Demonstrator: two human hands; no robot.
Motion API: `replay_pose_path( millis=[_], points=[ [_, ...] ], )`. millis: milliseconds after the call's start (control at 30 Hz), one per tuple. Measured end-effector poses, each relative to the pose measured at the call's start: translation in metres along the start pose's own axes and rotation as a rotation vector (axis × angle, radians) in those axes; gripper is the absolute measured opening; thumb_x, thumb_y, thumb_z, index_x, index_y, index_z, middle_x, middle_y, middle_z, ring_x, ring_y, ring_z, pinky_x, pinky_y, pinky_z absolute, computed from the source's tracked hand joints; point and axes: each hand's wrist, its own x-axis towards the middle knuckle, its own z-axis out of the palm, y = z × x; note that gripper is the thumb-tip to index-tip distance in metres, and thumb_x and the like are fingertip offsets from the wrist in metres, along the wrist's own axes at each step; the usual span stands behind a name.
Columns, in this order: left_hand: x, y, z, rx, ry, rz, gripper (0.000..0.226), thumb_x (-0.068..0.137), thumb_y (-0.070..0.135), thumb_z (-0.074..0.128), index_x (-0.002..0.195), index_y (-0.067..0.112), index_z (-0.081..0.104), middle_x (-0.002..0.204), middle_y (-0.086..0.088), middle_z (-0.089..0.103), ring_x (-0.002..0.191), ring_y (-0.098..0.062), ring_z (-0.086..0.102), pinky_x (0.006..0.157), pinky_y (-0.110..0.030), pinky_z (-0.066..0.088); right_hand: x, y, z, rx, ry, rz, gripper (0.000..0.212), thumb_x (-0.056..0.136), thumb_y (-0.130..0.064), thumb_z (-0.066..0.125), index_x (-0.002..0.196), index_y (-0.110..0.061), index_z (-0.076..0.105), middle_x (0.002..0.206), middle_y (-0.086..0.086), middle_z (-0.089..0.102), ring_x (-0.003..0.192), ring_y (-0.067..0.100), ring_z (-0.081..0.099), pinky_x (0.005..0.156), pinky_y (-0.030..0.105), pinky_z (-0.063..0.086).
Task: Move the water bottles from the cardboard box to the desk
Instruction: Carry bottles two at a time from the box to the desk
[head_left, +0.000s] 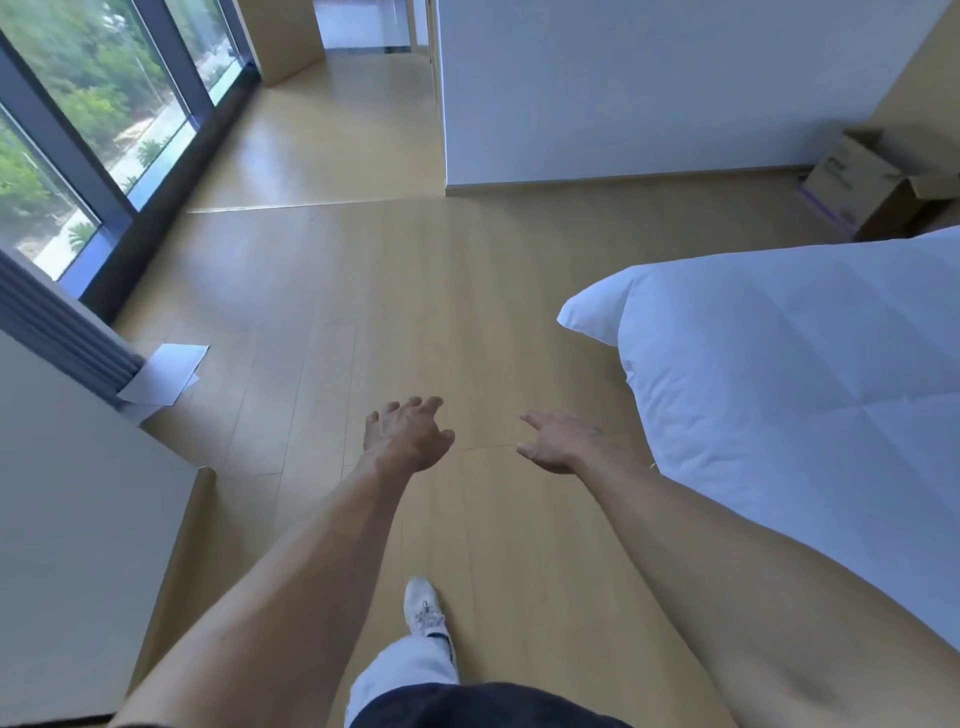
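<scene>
An open cardboard box (860, 179) stands on the wooden floor at the far right, against the white wall and behind the bed's corner. Its inside is hidden, and no water bottles show. My left hand (408, 434) and my right hand (563, 441) are stretched out in front of me above the floor, both empty with fingers apart. They are far from the box. No desk is clearly in view.
A bed with a white duvet (789, 379) fills the right side. Floor-length windows (88, 104) run along the left, with a grey curtain (62, 332) and white paper sheets (166, 379) on the floor. A beige surface (67, 545) lies at lower left. My shoe (423, 605) steps forward.
</scene>
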Motion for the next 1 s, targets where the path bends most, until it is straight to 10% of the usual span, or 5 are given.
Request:
replay_pose_path(
  millis=[1000],
  points=[
    [0.620,0.055,-0.237,0.164,-0.019,0.215,0.059,0.097,0.053,0.043,0.152,0.034,0.033,0.151,0.006,0.044,0.140,-0.024,0.037,0.113,-0.042,0.030,0.511,0.031,-0.341,0.142,0.049,0.183,0.061,0.099,-0.047,0.042,0.155,-0.031,0.025,0.159,0.005,0.030,0.144,0.031,0.030,0.112,0.045,0.032]
  ],
)
